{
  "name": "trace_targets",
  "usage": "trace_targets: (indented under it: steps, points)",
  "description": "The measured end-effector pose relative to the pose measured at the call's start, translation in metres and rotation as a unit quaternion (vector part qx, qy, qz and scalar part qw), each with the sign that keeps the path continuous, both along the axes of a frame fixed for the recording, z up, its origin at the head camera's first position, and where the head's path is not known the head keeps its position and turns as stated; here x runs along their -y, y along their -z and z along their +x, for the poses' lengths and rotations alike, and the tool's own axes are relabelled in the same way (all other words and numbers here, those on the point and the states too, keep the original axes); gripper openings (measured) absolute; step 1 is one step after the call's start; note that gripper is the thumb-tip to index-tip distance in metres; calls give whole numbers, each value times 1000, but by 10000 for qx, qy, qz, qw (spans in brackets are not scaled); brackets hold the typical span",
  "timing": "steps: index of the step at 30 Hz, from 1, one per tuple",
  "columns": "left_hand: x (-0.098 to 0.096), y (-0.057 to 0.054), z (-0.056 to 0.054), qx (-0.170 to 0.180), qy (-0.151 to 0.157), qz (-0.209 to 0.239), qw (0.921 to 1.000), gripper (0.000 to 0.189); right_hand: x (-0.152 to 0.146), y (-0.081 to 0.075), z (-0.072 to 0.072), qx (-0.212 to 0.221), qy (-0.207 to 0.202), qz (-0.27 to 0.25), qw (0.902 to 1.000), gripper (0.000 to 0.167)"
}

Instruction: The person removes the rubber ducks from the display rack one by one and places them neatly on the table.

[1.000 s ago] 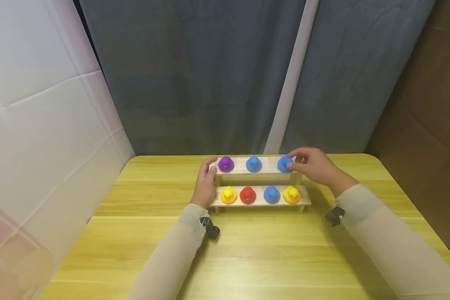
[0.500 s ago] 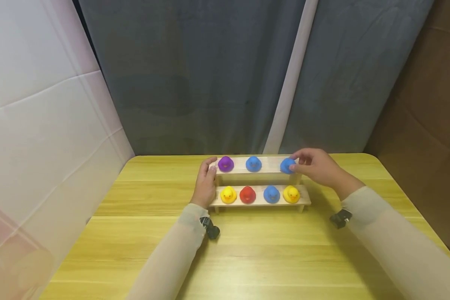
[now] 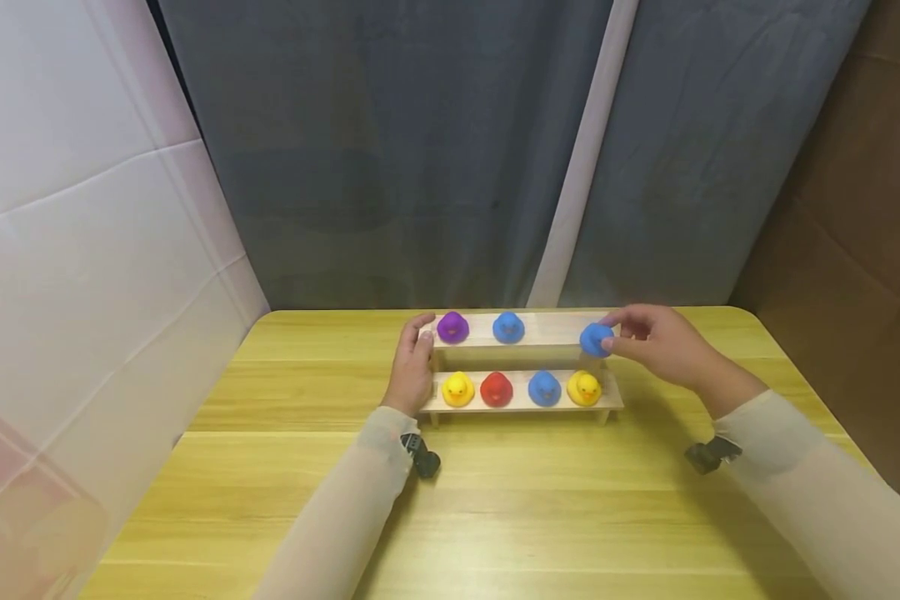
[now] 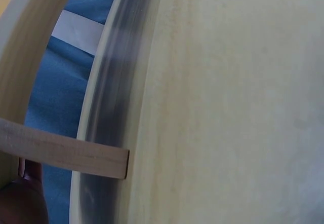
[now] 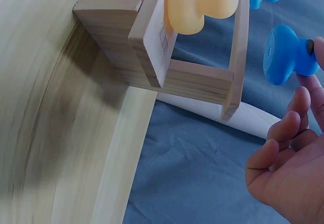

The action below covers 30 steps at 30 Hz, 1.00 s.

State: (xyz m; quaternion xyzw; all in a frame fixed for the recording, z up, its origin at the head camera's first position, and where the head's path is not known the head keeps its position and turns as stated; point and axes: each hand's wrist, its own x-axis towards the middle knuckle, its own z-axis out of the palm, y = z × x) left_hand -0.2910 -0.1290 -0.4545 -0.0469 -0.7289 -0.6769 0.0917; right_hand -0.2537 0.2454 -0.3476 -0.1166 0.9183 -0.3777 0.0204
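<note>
A two-tier wooden rack (image 3: 547,322) stands toward the back of the table. My left hand (image 3: 410,371) grips its left end, thumb and index finger at the end of the upper board; in the left wrist view only a dark part of that hand (image 4: 23,201) shows. My right hand (image 3: 663,346) pinches a blue rubber duck (image 3: 594,340) between thumb and index finger. In the right wrist view this blue duck (image 5: 281,54) hangs apart from the upper board, its flat base showing. A purple duck (image 3: 452,327) and another blue duck (image 3: 508,327) sit on the upper tier.
On the lower tier stand a yellow duck (image 3: 457,389), a red duck (image 3: 497,389), a blue duck (image 3: 544,388) and a second yellow duck (image 3: 584,388). The yellowish wooden table (image 3: 510,508) ends close behind the rack, before a grey curtain (image 3: 390,167).
My right hand has moved right with the blue duck, from its place on the upper board to off that board's right end. The left hand has stayed put.
</note>
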Motion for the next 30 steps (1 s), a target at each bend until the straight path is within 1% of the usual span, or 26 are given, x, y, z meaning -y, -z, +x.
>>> trace_targets:
  steps: [6, 10, 13, 17, 25, 30]
  points:
    - [-2, 0, 0, 57, 43, 10, 10000, 42, -9, 3, 9, -159, -83, -53, 9998, 35]
    - [-2, 0, 0, 36, 37, 64, 10000, 42, -15, 8, 17, -336, -216, -185, 9990, 33]
    - [-2, -1, 1, 19, 49, 57, 10000, 42, -19, 13, 24, -382, -247, -206, 9988, 32]
    - [-2, -1, 1, 22, 42, 0, 10000, 41, -23, 18, 31, -312, -212, -226, 9990, 30]
    - [-2, -2, 1, 56, -24, -14, 10000, 42, -26, 25, 40, -161, -313, -368, 9987, 29]
    - [-2, -1, 0, 86, 45, 29, 9999, 43, -25, 30, 47, -37, -353, -441, 9984, 30]
